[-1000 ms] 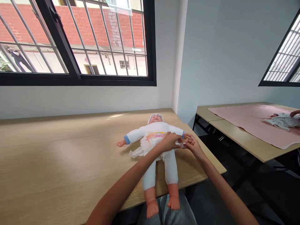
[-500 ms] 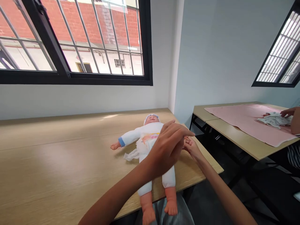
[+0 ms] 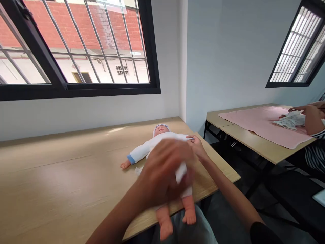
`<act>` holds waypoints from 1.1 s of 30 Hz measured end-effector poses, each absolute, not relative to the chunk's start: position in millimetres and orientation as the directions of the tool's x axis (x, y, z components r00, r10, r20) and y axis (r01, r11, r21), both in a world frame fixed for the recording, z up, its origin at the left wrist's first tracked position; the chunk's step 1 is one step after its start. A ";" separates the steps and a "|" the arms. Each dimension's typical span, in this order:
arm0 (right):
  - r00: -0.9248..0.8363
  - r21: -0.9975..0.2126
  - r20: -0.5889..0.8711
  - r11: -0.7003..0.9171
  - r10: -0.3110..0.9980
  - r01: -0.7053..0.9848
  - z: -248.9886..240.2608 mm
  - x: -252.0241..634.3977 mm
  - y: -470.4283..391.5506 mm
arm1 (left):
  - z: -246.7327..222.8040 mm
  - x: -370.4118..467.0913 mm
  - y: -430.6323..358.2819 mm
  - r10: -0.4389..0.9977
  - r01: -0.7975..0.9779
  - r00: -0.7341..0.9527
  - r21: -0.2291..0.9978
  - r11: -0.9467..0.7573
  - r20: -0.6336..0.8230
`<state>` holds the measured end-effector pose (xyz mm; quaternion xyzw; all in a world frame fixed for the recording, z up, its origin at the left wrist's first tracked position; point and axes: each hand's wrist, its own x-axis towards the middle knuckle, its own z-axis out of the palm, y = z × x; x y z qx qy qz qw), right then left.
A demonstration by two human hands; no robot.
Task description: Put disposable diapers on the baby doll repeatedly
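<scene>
A baby doll (image 3: 161, 129) in a white suit with blue cuffs and a white cap lies face up on the wooden table (image 3: 76, 169). Its bare feet reach past the table's front edge. Smeared by motion, my left hand (image 3: 167, 166) is above the doll's belly and legs and hides most of them; its fingers are too blurred to read. My right hand (image 3: 196, 145) pinches the doll's sleeve at the arm on the right. Part of a white cloth (image 3: 138, 170) shows beside the doll, left of my left hand.
On the right, a second table (image 3: 264, 152) bears a pink mat (image 3: 254, 123) with a white garment (image 3: 290, 120) on it. Another person's hands and arm (image 3: 313, 117) are at that garment. A barred window is above the table.
My left hand has moved down and a little left, over the doll's belly. My right hand has moved up along the doll's arm. The view has shifted slightly right.
</scene>
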<state>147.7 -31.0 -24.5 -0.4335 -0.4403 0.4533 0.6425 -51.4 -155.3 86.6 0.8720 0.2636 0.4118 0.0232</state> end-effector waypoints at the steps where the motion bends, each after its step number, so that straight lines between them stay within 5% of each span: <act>1: 0.190 -0.955 0.173 0.212 0.966 -0.206 -21.0 145.3 -29.1 | 89.2 -39.4 -135.6 0.523 0.517 0.564 0.220 -0.827 0.639; 5: 0.189 -0.959 0.132 0.173 0.973 -0.225 -22.7 145.5 -23.2 | 60.1 -9.1 -76.8 0.780 0.816 0.568 -0.061 -0.574 0.264; 11: 0.187 -0.952 0.101 0.149 0.977 -0.266 -37.4 158.4 -14.3 | 10.1 0.4 -77.8 0.803 0.836 0.547 -0.200 -0.511 0.237; 21: 0.280 -0.942 -0.013 0.082 0.960 -0.327 -62.0 193.3 11.2 | -1.7 3.6 -79.1 0.801 0.829 0.555 -0.228 -0.511 0.223; 33: 0.271 -0.918 0.016 0.122 0.963 -0.379 -61.7 187.2 -0.6 | 17.6 19.9 -68.9 0.801 0.823 0.567 -0.169 -0.542 0.191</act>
